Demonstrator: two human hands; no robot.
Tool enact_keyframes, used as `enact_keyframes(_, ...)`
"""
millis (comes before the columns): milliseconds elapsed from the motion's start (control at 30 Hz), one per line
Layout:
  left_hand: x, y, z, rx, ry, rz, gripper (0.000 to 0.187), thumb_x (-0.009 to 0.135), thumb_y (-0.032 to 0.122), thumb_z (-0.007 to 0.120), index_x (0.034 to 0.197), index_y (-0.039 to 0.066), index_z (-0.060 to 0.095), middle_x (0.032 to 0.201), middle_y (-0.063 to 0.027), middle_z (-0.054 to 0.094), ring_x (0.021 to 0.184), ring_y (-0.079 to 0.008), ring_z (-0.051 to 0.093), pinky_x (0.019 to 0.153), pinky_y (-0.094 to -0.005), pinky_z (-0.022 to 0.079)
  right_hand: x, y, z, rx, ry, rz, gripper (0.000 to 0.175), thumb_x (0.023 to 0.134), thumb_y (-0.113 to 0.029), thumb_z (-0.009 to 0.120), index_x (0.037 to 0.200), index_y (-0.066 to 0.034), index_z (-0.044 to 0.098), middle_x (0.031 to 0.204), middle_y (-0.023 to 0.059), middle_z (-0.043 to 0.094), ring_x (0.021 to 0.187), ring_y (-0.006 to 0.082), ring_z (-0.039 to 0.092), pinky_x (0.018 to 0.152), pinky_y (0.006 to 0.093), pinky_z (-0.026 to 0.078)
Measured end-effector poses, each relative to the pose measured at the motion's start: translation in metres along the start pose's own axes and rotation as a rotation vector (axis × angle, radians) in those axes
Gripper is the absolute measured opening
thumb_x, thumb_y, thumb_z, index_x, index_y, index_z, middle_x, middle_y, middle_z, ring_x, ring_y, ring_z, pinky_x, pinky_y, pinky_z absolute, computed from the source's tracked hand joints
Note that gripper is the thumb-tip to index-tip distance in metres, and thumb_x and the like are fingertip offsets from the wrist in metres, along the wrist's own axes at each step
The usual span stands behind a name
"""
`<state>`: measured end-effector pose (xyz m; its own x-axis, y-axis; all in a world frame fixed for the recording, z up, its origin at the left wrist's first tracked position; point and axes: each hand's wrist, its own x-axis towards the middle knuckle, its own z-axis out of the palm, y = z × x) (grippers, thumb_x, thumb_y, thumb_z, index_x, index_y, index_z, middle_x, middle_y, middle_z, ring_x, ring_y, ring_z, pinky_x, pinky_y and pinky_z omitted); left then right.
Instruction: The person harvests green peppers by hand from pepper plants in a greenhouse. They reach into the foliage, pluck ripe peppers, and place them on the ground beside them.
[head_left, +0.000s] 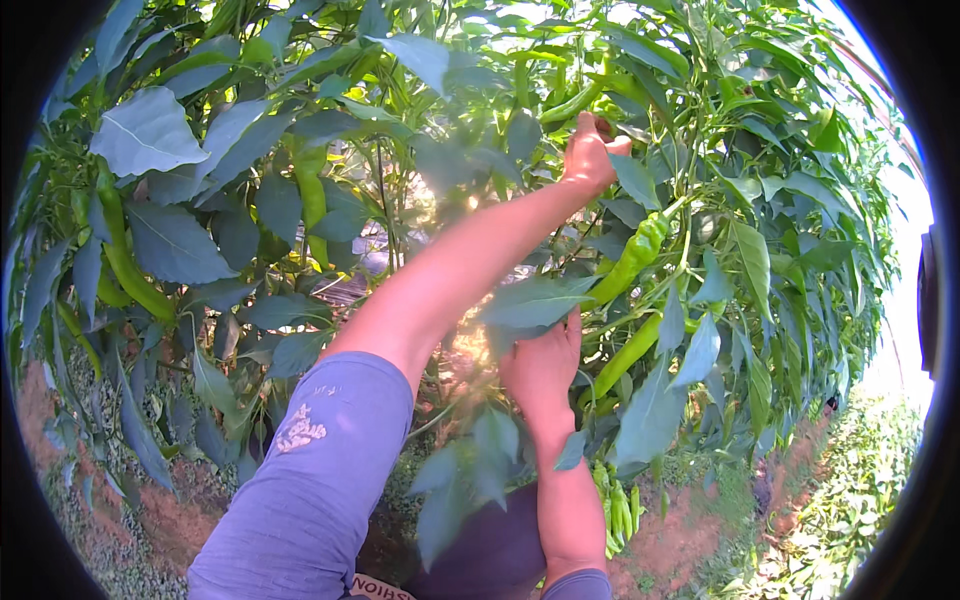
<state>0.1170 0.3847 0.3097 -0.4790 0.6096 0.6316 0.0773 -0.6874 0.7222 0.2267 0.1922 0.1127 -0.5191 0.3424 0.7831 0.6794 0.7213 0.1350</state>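
My left hand (589, 154) reaches far up into a pepper plant, its fingers curled just below a slender green chili pepper (571, 103). Leaves and the hand itself hide what, if anything, lies between those fingers. Lower down, my right hand (541, 367) is partly behind a broad leaf (536, 302). Its raised fingertip is beside the lower end of a long, wrinkled green pepper (634, 255), which hangs from a stem. Whether the right fingers grip anything is hidden. Another green pepper (626, 356) hangs slanted to the right of that hand.
Dense pepper foliage surrounds both arms. More green peppers (127, 255) hang at the left, one (311, 195) nearer the middle. A cluster of green peppers (619, 510) shows low beside my right forearm. Bare soil (675, 532) and sunlit low plants (840, 517) lie at the lower right.
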Motion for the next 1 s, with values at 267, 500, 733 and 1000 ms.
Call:
enact_keyframes(267, 0.006, -0.009, 0.014, 0.328, 0.228, -0.192, 0.077, 0.081, 0.022, 0.091, 0.137, -0.001, 0.043, 0.133, -0.0239, 0.058, 0.126, -0.0421, 0.061, 0.107, -0.0517, 0.051, 0.003, 0.016, 0.004, 0.077, 0.049, 0.051, 0.04, 0.087, -0.019, 0.074, 0.126, -0.0089, 0.075, 0.121, 0.0121, 0.077, 0.121, 0.0316, 0.068, 0.129, 0.0519, 0.03)
enact_keyframes(500, 0.02, -0.001, -0.009, 0.434, 0.219, -0.023, 0.067, 0.077, 0.026, 0.088, 0.129, -0.001, 0.054, 0.114, -0.0258, 0.072, 0.108, -0.0406, 0.072, 0.094, -0.0522, 0.056, 0.001, 0.023, 0.006, 0.15, 0.054, 0.063, 0.037, 0.089, -0.021, 0.073, 0.123, -0.0096, 0.077, 0.116, 0.0129, 0.078, 0.114, 0.0306, 0.07, 0.129, 0.0539, 0.03)
enact_keyframes(733, 0.005, 0.009, -0.002, -0.273, -0.048, -0.083, 0.034, 0.097, 0.036, 0.074, 0.093, 0.004, 0.063, 0.079, -0.0067, 0.068, 0.063, -0.018, 0.064, 0.057, -0.0387, 0.053, -0.002, 0.026, 0.001, 0.177, 0.088, 0.075, 0.028, 0.088, -0.022, 0.073, 0.113, -0.0144, 0.08, 0.109, 0.0081, 0.079, 0.11, 0.029, 0.071, 0.126, 0.0539, 0.033)
enact_keyframes(1000, 0.0, -0.012, -0.007, -0.187, -0.125, -0.055, 0.048, 0.104, 0.053, 0.07, 0.101, 0.005, 0.064, 0.085, -0.0066, 0.066, 0.071, -0.0171, 0.062, 0.065, -0.0359, 0.052, -0.003, 0.025, -0.004, 0.15, 0.072, 0.09, 0.028, 0.088, -0.022, 0.074, 0.115, -0.0182, 0.081, 0.116, 0.0058, 0.08, 0.112, 0.0276, 0.072, 0.127, 0.052, 0.032)
